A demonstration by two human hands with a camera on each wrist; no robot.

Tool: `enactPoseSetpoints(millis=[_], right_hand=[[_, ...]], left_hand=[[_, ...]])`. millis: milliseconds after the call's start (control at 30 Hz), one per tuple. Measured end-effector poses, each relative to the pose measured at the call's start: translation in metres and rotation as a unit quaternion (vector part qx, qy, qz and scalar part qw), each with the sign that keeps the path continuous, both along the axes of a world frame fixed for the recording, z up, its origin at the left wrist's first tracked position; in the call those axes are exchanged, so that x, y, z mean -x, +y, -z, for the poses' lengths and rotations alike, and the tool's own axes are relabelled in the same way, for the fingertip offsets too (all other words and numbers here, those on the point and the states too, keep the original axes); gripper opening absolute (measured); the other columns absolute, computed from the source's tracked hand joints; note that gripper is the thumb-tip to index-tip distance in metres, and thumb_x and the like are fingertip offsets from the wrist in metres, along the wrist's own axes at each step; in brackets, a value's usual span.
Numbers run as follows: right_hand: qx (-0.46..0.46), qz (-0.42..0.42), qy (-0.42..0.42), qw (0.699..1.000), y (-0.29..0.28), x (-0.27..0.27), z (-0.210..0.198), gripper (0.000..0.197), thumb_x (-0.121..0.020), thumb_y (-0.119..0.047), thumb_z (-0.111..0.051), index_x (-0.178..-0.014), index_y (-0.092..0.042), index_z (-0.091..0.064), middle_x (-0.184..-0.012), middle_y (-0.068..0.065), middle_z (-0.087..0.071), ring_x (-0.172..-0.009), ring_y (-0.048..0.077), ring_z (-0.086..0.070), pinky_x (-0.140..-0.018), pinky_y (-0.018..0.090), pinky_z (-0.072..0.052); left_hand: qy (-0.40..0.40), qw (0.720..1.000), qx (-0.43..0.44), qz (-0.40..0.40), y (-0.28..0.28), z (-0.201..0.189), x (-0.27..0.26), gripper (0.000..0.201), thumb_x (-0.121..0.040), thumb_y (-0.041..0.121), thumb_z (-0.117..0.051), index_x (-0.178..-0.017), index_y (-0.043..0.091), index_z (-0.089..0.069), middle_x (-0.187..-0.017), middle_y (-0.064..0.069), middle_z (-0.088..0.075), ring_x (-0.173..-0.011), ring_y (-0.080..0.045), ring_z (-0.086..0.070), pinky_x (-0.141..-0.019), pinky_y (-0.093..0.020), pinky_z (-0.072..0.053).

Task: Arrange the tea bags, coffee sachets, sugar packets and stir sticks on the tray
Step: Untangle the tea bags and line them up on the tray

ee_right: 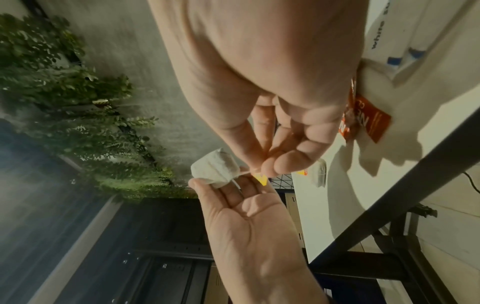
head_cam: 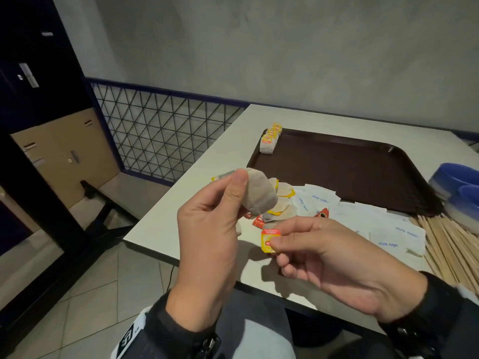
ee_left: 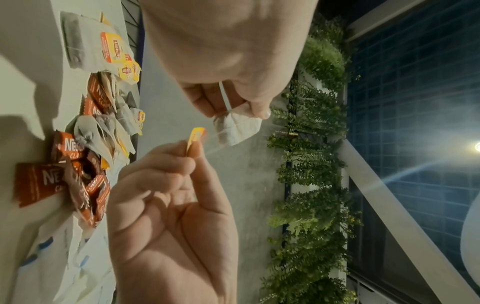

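Head view: tea bag string indiscernible

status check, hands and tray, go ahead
Left hand pinches tea bag. Right hand pinches its yellow tag. Tray holds one tea bag row. Nothing blocking.

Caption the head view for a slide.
Left hand holds a white paper tea bag; right hand pinches its yellow tag.
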State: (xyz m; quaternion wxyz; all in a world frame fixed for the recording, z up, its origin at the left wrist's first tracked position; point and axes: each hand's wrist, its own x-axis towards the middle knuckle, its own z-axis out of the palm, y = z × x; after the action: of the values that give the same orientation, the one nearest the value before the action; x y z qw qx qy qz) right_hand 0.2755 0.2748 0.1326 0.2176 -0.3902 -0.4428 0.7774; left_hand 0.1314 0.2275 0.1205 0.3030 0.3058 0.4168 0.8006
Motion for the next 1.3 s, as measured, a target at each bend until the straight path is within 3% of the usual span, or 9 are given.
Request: enactPoseSetpoints(millis=[67,167,333,533,700,800,933,1067,1300], right_hand=[[0.003,-0.005,-0.014,1.000,-0.003,-0.002,0.002,0.011,-0.082,0.005,-0.071,-0.092,0.000,-0.072,-0.073,0.015,-0.065,-0.054,0.015,-0.056,-0.050,0.023,-0.050],[0.009,0.006,-0.029,1.000,-0.003,-0.003,0.003,0.005,-0.087,0.002,-0.067,-0.091,0.002,-0.070,-0.071,0.014,-0.060,-0.054,0.015,-0.053,-0.048,0.024,-0.048],[0.019,0.060,-0.019,0.998,0.001,0.000,-0.001,0.004,-0.091,-0.005,-0.064,-0.091,-0.002,-0.066,-0.073,0.014,-0.060,-0.053,0.016,-0.055,-0.048,0.027,-0.048],[0.028,0.116,0.078,0.990,0.015,-0.004,-0.016,0.015,-0.086,-0.013,-0.067,-0.099,-0.006,-0.071,-0.081,0.008,-0.065,-0.062,0.014,-0.059,-0.051,0.023,-0.054],[-0.067,0.019,0.086,0.994,0.013,-0.013,-0.025,0.027,-0.087,-0.013,-0.062,-0.108,-0.006,-0.077,-0.084,0.007,-0.063,-0.066,0.012,-0.055,-0.059,0.025,-0.046],[-0.123,-0.023,0.064,0.990,0.010,-0.015,-0.029,0.027,-0.088,-0.010,-0.060,-0.108,-0.006,-0.078,-0.080,0.012,-0.059,-0.066,0.014,-0.054,-0.057,0.026,-0.046],[-0.172,-0.060,0.040,0.982,0.010,-0.016,-0.035,0.034,-0.084,-0.003,-0.064,-0.117,-0.004,-0.073,-0.081,0.016,-0.062,-0.065,0.019,-0.059,-0.057,0.025,-0.053],[-0.163,-0.047,0.023,0.985,0.014,-0.018,-0.036,0.036,-0.078,0.000,-0.068,-0.114,0.000,-0.071,-0.075,0.017,-0.063,-0.059,0.019,-0.060,-0.051,0.022,-0.052],[-0.078,-0.060,0.005,0.995,0.004,-0.028,-0.013,0.024,-0.078,0.005,-0.070,-0.101,0.000,-0.075,-0.079,0.019,-0.063,-0.057,0.019,-0.061,-0.049,0.022,-0.051]], left_hand=[[-0.019,1.000,-0.002,-0.001,0.001,0.000,0.004,0.034,-0.080,0.037,-0.072,-0.093,0.006,-0.080,-0.095,-0.024,-0.076,-0.092,-0.052,-0.069,-0.088,-0.058,-0.056],[-0.031,0.999,-0.009,0.026,0.000,0.000,0.008,0.031,-0.080,0.034,-0.071,-0.090,0.007,-0.080,-0.094,-0.022,-0.077,-0.082,-0.034,-0.075,-0.079,-0.046,-0.063],[-0.032,0.993,-0.005,0.114,-0.006,-0.001,0.001,0.026,-0.073,0.037,-0.070,-0.074,0.012,-0.075,-0.068,-0.008,-0.070,-0.058,-0.016,-0.067,-0.053,-0.024,-0.055],[0.029,0.986,0.075,0.149,-0.007,0.005,0.002,0.027,-0.069,0.040,-0.075,-0.075,0.014,-0.079,-0.066,-0.008,-0.069,-0.054,-0.016,-0.062,-0.054,-0.027,-0.055],[0.083,0.980,0.111,0.141,-0.008,0.012,0.005,0.031,-0.071,0.046,-0.077,-0.080,0.016,-0.081,-0.079,-0.014,-0.072,-0.071,-0.020,-0.061,-0.071,-0.035,-0.050],[0.095,0.977,0.118,0.150,-0.009,0.013,0.003,0.032,-0.076,0.042,-0.083,-0.087,0.012,-0.081,-0.090,-0.028,-0.072,-0.076,-0.034,-0.065,-0.078,-0.043,-0.054],[0.095,0.972,0.120,0.180,-0.010,0.010,0.001,0.028,-0.079,0.035,-0.074,-0.088,0.009,-0.081,-0.080,-0.019,-0.074,-0.062,-0.020,-0.064,-0.058,-0.031,-0.053],[0.104,0.977,0.117,0.146,-0.011,0.008,-0.002,0.031,-0.072,0.044,-0.074,-0.084,0.016,-0.082,-0.072,-0.005,-0.073,-0.063,-0.014,-0.062,-0.061,-0.030,-0.050],[-0.022,0.993,0.076,0.083,-0.006,0.001,0.003,0.026,-0.083,0.033,-0.067,-0.075,0.013,-0.080,-0.073,-0.009,-0.075,-0.064,-0.019,-0.070,-0.055,-0.023,-0.054]])
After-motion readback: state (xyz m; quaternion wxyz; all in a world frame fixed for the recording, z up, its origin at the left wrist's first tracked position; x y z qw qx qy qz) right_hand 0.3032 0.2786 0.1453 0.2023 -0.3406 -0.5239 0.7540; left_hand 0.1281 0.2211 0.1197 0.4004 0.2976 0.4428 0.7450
